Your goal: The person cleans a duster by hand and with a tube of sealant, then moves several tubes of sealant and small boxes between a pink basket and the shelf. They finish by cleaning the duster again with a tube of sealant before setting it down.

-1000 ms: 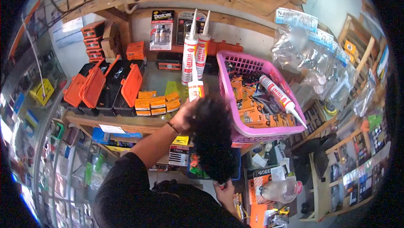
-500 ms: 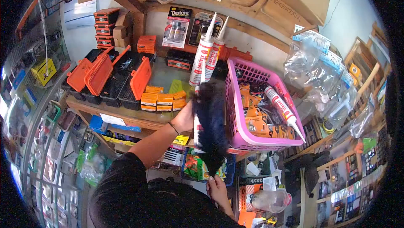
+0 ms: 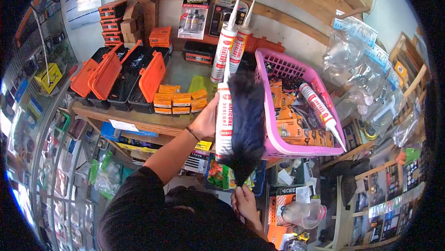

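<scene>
My left hand point(image 3: 205, 122) is closed around a white silicone sealant tube point(image 3: 224, 123), held upright with its nozzle up. Its fingers are partly hidden behind the tube. In my right hand point(image 3: 245, 203), low in the view, is the handle end of a fluffy black duster point(image 3: 247, 116). The duster's head points up and lies against the right side of the tube. Behind them, two more sealant tubes point(image 3: 223, 51) stand on the shelf. Another sealant cartridge point(image 3: 319, 105) lies tilted in the pink basket point(image 3: 278, 135), over small orange packets.
Black boxes with orange lids point(image 3: 109, 77) stand open at the left of the shelf point(image 3: 178, 70). Small orange-yellow boxes point(image 3: 178, 101) are stacked near its front edge. Plastic bags point(image 3: 352, 61) hang at the right. A clear jar point(image 3: 304, 215) lies below the basket.
The view has shifted slightly. The duster, blurred across the tube before, is now sharper and sits to the tube's right, uncovering its label. Both hands keep their hold.
</scene>
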A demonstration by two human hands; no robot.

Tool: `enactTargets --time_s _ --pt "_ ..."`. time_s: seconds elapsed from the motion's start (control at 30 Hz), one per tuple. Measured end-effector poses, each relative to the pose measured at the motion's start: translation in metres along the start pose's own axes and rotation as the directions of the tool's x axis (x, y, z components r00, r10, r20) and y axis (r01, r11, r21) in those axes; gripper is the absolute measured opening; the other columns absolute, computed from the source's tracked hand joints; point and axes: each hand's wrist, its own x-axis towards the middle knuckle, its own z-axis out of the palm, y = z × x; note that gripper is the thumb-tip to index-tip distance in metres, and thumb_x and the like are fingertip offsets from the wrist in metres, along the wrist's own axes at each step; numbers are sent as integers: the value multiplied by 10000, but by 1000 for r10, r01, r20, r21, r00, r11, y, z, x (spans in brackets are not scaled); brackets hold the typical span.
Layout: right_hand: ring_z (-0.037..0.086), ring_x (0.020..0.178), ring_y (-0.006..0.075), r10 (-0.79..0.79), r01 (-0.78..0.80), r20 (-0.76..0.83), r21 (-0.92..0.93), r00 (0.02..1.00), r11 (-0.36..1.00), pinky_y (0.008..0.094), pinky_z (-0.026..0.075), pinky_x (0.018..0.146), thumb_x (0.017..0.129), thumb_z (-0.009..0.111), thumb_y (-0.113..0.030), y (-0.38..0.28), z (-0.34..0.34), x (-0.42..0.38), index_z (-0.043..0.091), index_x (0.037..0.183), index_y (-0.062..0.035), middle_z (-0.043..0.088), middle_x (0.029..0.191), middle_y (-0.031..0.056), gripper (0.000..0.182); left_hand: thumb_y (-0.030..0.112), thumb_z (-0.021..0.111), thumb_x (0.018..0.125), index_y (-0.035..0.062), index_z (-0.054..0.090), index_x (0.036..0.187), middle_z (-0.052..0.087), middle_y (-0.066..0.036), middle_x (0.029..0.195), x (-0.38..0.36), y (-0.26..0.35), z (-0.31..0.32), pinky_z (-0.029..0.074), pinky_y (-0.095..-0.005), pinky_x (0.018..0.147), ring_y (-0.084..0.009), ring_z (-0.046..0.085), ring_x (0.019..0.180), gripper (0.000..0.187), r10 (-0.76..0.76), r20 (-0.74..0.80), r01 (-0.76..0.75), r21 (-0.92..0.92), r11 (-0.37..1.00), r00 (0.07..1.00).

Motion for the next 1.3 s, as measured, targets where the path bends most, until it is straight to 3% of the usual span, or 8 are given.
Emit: enactTargets --time_s 0.33,0.4,0.47,0.53,0.63,0.73,1.07,1.3 --pt "409 429 73 71 -66 65 -71 995 995 210 333 384 875 434 -226 23 -10 -4 428 701 -56 466 547 14 242 356 370 866 88 504 1008 561 -74 923 -4 0 2 408 -381 824 -231 519 887 332 35 -194 -67 -162 985 980" --pt "414 429 74 51 -48 64 -55 997 997 211 336 383 877 429 -227 20 -10 -5 428 709 -58 465 548 14 238 312 341 873 105 458 1106 549 -71 991 0 -8 -29 390 -389 848 -230 518 911 333 67 262 -57 -44 997 963" --pt "418 429 74 33 -31 63 -37 997 999 212 339 382 879 424 -228 14 -7 -5 427 717 -59 464 549 15 234 381 335 873 107 445 1119 556 -53 957 -14 1 35 414 -370 811 -222 528 877 384 44 -191 -58 -66 996 981" --pt "406 428 86 101 -102 21 119 995 988 208 319 382 889 392 -194 10 -4 -5 382 716 -55 451 548 44 222 503 326 838 113 448 1142 547 -66 1045 2 4 -7 406 -392 834 -231 528 920 510 33 274 34 -235 972 961" --pt "425 437 80 67 -72 133 32 989 997 212 331 385 876 433 -213 20 -15 -6 428 738 -55 466 559 13 210 386 391 857 82 450 1122 540 -84 1030 -11 -3 9 426 -340 824 -195 525 928 408 48 -180 -71 -119 990 982" --pt "430 484 73 69 -67 157 -18 985 998 215 349 430 877 430 -203 14 -13 -4 426 737 -53 448 558 2 206 360 394 858 55 422 1159 500 -102 1112 12 -6 -76 373 -366 900 -221 492 1003 430 -64 191 67 -8 998 979" --pt "412 475 67 84 -104 168 114 982 988 212 332 410 877 427 -174 13 -6 4 440 741 -57 446 567 -3 180 471 347 843 51 454 1113 547 -123 1029 -1 -2 10 404 -420 850 -267 518 965 511 0 -154 -18 -115 993 988" --pt "373 439 67 76 -94 247 61 966 994 215 320 386 883 414 -183 6 0 8 468 778 -61 426 553 -10 170 394 394 846 47 467 1058 541 -128 1012 6 9 -30 445 -390 792 -241 549 890 414 -86 69 77 133 988 994"
